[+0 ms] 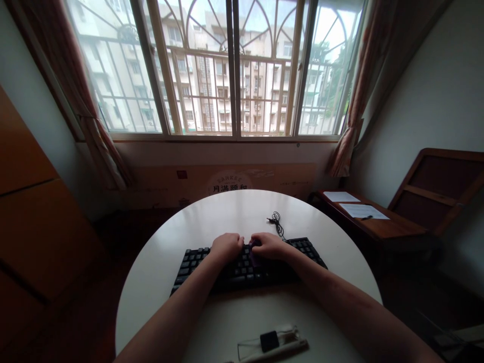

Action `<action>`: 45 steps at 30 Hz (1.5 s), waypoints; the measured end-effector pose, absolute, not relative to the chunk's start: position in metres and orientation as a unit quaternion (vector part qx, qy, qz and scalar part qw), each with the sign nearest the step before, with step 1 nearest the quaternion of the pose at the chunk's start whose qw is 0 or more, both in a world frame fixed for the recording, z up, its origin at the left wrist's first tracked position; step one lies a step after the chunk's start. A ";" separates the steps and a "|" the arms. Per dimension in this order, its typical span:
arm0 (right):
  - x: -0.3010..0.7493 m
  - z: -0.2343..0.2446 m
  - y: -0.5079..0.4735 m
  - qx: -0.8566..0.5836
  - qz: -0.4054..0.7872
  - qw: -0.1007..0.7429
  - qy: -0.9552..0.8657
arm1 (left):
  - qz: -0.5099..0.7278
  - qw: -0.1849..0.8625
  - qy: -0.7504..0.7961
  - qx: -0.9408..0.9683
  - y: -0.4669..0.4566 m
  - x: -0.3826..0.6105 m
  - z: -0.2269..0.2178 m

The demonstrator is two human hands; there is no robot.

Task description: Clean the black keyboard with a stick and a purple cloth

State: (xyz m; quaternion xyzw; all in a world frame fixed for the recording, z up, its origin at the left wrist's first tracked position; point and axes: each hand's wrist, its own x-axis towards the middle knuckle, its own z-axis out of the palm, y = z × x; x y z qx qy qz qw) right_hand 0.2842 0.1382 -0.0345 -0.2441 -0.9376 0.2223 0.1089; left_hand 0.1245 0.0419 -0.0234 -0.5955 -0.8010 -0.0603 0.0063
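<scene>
A black keyboard (196, 259) lies across the middle of a round white table (234, 212). My left hand (227, 246) rests on the keys near the keyboard's top middle, its fingers curled down. My right hand (267, 245) sits right beside it, curled round a small dark purplish thing (253, 254) that I cannot make out. The two hands almost touch. A black coiled cable (277, 223) runs from the keyboard's back edge onto the table.
At the table's near edge lies a clear packet (274, 343) holding a small black piece and a pale tool. A wooden side table (378, 227) with papers (363, 210) stands at the right. A wooden cabinet (34, 227) stands left, a barred window (230, 65) ahead.
</scene>
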 end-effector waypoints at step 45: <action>0.282 -0.036 0.149 -0.206 0.370 0.108 -0.899 | -0.061 -0.003 -0.798 -0.599 0.041 0.124 -0.022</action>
